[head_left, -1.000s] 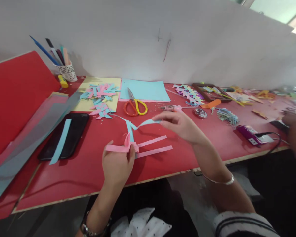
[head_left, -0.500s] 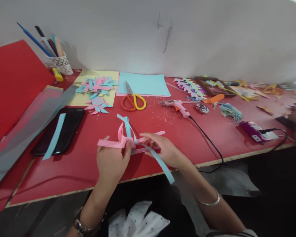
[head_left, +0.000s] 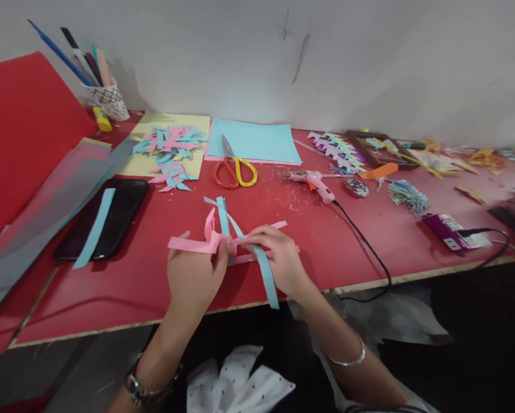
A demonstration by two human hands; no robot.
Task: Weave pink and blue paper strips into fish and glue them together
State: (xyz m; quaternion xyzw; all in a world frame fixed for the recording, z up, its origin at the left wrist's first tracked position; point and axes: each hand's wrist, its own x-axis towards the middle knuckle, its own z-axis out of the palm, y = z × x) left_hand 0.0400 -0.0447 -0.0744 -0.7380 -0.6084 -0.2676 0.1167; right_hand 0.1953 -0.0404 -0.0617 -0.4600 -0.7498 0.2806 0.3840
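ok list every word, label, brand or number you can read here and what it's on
None can be read.
Purple box with a black cord: pale markings, too small and blurred to read.
White pen cup with black line pattern: no legible lettering.

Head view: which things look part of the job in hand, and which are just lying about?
Probably part of the job: pink strips, held in the left hand; blue strip, draped across the right hand; perhaps the pile of paper pieces, in matching colours.

Lying about, untouched: scissors and glue gun (both could serve), phone, pen cup, purple box.
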